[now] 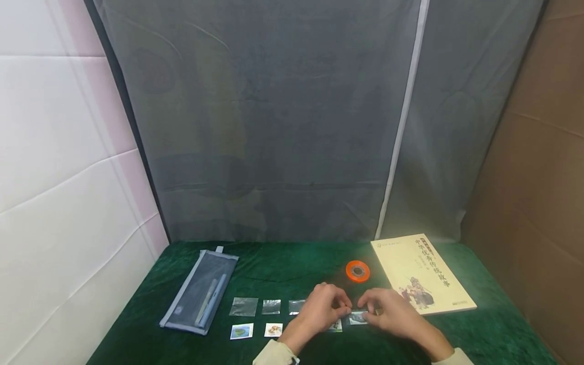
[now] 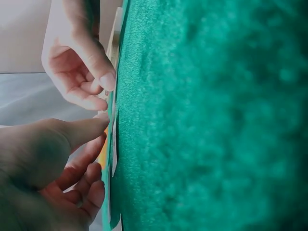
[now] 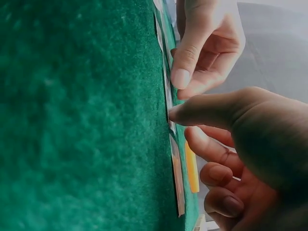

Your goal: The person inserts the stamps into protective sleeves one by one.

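Observation:
A small picture stamp with clear plastic over it (image 1: 358, 318) lies on the green cloth between my hands. My right hand (image 1: 391, 312) bends over its right side; the thumb (image 3: 185, 113) touches it, and the index finger stands apart from the thumb. At its upper left is my left hand (image 1: 321, 306), thumb and index fingertip a little apart, the other fingers loosely curled. Another stamp (image 1: 336, 326) shows partly below my left hand. Left of that hand lie clear plastic sleeves (image 1: 295, 306), (image 1: 271, 306), (image 1: 244, 306) and stamps (image 1: 274, 330), (image 1: 241, 331).
An orange tape roll (image 1: 358, 271) lies just beyond my hands. To the right is a cream book (image 1: 422, 274) with printed characters. A mesh zip pouch (image 1: 199, 291) holding pens lies at the left. Grey fabric hangs behind the green cloth (image 1: 292, 263).

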